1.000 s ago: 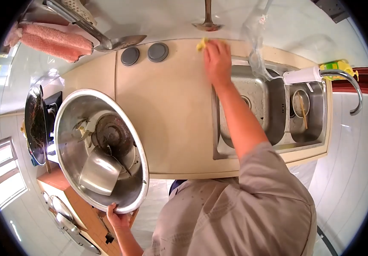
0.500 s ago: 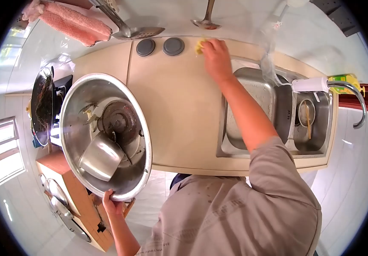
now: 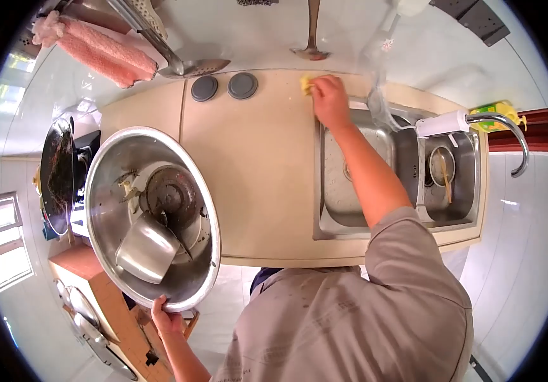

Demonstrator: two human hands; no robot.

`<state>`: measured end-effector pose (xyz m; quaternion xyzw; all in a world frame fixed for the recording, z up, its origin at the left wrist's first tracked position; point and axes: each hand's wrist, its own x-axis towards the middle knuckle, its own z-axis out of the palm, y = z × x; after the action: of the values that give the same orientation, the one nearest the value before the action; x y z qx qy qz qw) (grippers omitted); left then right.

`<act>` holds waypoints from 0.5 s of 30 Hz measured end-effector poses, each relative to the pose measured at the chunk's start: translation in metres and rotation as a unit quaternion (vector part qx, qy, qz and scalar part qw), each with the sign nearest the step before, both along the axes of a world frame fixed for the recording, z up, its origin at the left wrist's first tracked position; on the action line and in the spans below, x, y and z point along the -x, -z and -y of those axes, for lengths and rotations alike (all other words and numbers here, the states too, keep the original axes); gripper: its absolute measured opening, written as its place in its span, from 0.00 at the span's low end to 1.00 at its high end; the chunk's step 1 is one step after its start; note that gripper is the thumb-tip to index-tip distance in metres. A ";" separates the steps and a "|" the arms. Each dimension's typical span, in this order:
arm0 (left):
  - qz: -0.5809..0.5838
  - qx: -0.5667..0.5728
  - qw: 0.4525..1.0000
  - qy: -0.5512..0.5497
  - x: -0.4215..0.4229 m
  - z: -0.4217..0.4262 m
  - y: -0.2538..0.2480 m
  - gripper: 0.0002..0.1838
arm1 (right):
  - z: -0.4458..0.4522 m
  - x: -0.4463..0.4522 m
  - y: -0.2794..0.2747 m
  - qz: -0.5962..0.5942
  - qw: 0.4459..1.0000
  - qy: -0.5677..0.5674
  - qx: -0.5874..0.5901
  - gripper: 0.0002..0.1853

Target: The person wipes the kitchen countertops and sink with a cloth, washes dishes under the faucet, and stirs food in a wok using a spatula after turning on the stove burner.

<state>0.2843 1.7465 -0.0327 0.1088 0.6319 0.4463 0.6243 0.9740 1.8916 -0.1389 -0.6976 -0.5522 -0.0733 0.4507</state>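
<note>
My left hand grips the near rim of a large steel basin, which is tilted at the left end of the counter. Inside the basin lie a steel pot, a dark round lid and some food scraps. My right hand is closed on a small yellow cloth or sponge, pressed to the beige counter near the wall, just left of the sink.
A double sink with a curved faucet is on the right, a strainer in its small bowl. Two grey round lids lie by the wall. A ladle and a pink cloth hang above. A wok stands far left.
The view has shifted slightly. My right hand stays by the wall with the yellow piece, moved only a little. My left hand still holds the basin's rim.
</note>
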 end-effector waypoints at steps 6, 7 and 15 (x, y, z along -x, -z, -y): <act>-0.009 -0.009 1.000 -0.003 -0.004 0.000 0.000 0.24 | 0.029 -0.013 -0.050 -0.031 0.989 0.120 -0.078 0.07; -0.012 -0.002 1.000 -0.004 -0.002 0.001 -0.001 0.24 | 0.028 -0.013 -0.062 -0.033 0.985 0.130 -0.104 0.07; -0.012 -0.006 1.000 -0.011 -0.015 -0.001 -0.008 0.21 | -0.007 -0.011 -0.104 0.092 0.965 0.094 -0.228 0.12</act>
<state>0.2990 1.7472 -0.0252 0.1111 0.6376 0.4553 0.6114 0.9851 1.8982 -0.0345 -0.6153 -0.4919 -0.3034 0.5360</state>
